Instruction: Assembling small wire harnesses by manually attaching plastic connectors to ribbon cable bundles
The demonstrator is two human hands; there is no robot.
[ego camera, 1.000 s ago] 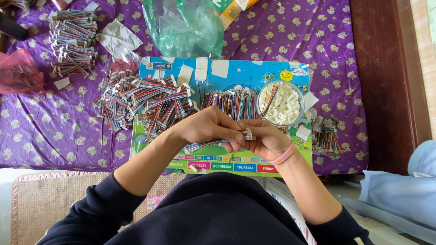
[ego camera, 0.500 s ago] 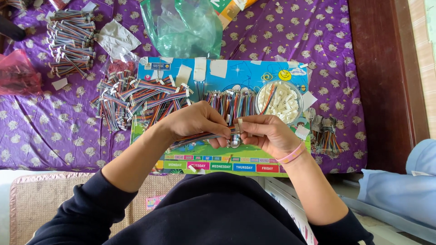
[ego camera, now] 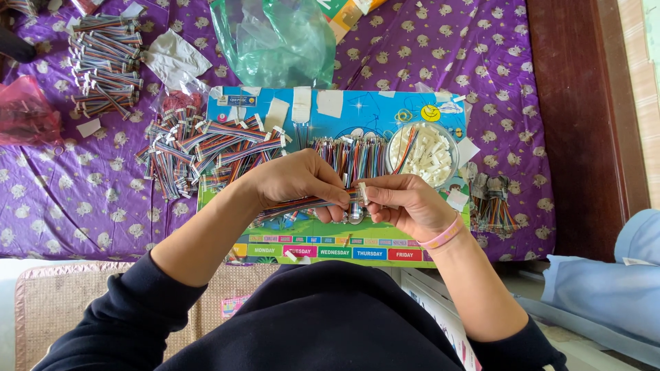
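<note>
Nearest, the left hand [ego camera: 295, 182] pinches a thin flat bundle of multicoloured ribbon wires [ego camera: 302, 205] along its length; the right hand [ego camera: 405, 203] pinches the bundle's end, apparently at a small white plastic connector [ego camera: 362, 194], though the view is poor. Both grips are pressed together above the colourful illustrated board [ego camera: 385, 237]. The bundle looks light and limp; best held near the connector. Beyond: a row of loose coloured wires [ego camera: 354, 154], a round clear bowl of white connectors [ego camera: 423, 152], a heap of finished wire bundles [ego camera: 199, 148], then a green translucent plastic bag [ego camera: 275, 34] on the purple patterned cloth [ego camera: 495, 75].
</note>
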